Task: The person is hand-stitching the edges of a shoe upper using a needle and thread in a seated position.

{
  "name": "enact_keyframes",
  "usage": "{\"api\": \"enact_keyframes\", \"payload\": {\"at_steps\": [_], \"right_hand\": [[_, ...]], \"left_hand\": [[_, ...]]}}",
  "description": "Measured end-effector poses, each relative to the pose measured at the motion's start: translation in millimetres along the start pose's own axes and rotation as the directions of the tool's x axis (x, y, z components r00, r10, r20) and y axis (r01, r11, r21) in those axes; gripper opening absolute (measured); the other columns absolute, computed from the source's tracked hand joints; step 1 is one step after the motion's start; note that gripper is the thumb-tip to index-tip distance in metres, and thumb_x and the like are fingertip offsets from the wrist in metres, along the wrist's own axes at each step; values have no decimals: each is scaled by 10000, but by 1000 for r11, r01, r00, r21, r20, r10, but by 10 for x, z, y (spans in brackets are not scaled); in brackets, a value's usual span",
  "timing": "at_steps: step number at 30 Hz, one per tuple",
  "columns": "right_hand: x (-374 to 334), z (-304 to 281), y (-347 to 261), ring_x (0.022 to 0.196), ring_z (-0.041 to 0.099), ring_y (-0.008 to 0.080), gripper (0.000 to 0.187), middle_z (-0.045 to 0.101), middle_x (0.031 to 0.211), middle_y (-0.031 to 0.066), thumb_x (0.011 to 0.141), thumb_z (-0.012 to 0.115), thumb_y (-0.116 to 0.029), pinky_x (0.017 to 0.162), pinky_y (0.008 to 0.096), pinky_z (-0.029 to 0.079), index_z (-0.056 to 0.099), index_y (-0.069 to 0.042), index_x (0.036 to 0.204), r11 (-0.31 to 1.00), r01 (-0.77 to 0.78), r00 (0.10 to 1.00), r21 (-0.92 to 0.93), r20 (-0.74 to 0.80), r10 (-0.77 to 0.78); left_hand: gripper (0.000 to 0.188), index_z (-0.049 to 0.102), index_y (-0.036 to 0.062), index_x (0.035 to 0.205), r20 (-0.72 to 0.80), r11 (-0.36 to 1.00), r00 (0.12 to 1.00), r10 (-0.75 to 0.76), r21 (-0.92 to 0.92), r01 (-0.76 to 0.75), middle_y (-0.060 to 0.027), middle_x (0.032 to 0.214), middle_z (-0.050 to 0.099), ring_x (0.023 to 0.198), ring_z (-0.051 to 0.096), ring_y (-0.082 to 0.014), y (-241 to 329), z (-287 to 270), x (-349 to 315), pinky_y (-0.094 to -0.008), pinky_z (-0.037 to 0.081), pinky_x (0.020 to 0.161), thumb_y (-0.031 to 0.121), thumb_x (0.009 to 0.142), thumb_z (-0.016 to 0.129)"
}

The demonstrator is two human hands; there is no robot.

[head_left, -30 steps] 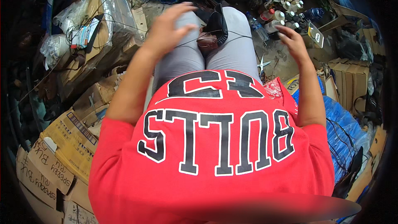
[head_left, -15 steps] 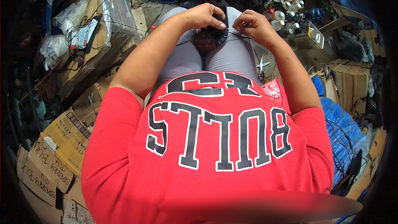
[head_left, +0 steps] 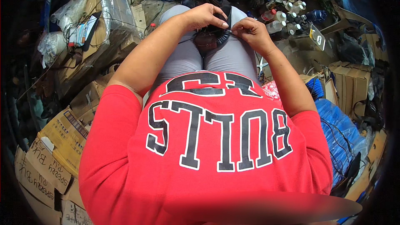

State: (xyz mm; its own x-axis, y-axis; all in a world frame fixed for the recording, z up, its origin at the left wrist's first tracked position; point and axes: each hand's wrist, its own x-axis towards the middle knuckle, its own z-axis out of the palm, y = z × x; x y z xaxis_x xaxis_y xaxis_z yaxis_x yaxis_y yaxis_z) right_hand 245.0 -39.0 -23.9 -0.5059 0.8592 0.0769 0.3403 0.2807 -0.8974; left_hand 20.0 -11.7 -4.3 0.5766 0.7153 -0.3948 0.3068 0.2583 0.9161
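On the grey trousers (head_left: 185, 56), the dark shoe (head_left: 206, 41) sits between the thighs, gripped at its upper edge by the partly closed left hand (head_left: 203, 16), the right hand (head_left: 253, 32) pinching just beside it, contents indiscernible, with scissors (head_left: 261, 67) near the right thigh.

Grips a dark shoe-like piece (head_left: 206, 41) between 2 grey-clad thighs (head_left: 229, 57) with the left hand (head_left: 207, 17). Pinches close beside it with the right hand (head_left: 253, 34). Sits near capped bottles (head_left: 274, 27).

shoe (head_left: 206, 41) between thighs (head_left: 183, 58), bottles (head_left: 276, 27) at right
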Motion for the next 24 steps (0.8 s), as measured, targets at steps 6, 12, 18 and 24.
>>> {"api": "enact_keyframes", "payload": {"at_steps": [6, 12, 18, 24], "right_hand": [[-134, 43, -140, 713, 613, 193, 177, 613, 820, 66, 754, 685, -43, 657, 282, 490, 694, -117, 915, 969, 100, 994, -226, -23, -108], [-192, 17, -237, 713, 608, 259, 186, 600, 797, 77, 761, 655, -89, 649, 345, 490, 695, -155, 930, 904, 149, 987, -400, 10, -158], [5, -1, -688, 753, 597, 282, 193, 594, 834, 93, 766, 550, -71, 736, 381, 455, 694, -116, 887, 581, 310, 950, -752, 265, -164], [195, 45, -706, 798, 612, 300, 148, 600, 843, 120, 761, 538, -55, 732, 388, 470, 673, -62, 819, 490, 369, 925, -790, 362, -113]], "left_hand": [[374, 634, 15, 1128, 139, 999, 989, -44, 17, 42, -74, 1024, 651, 925, 577, -128, -105, -94, 18, -265, 437, 871, 171, 792, 691], [401, 599, 26, 1194, 192, 993, 979, -67, 108, 47, -95, 1158, 619, 1052, 555, -156, 16, -58, -11, -269, 395, 955, 129, 809, 649], [381, 610, 37, 1180, 226, 966, 969, -96, 256, 36, -46, 1077, 639, 942, 557, -99, 44, -96, -14, -247, 432, 852, 105, 807, 641], [326, 640, 17, 1091, 161, 940, 985, -59, 342, 0, -9, 891, 662, 796, 557, -82, -14, -135, 156, -246, 440, 773, 61, 770, 672]]}}
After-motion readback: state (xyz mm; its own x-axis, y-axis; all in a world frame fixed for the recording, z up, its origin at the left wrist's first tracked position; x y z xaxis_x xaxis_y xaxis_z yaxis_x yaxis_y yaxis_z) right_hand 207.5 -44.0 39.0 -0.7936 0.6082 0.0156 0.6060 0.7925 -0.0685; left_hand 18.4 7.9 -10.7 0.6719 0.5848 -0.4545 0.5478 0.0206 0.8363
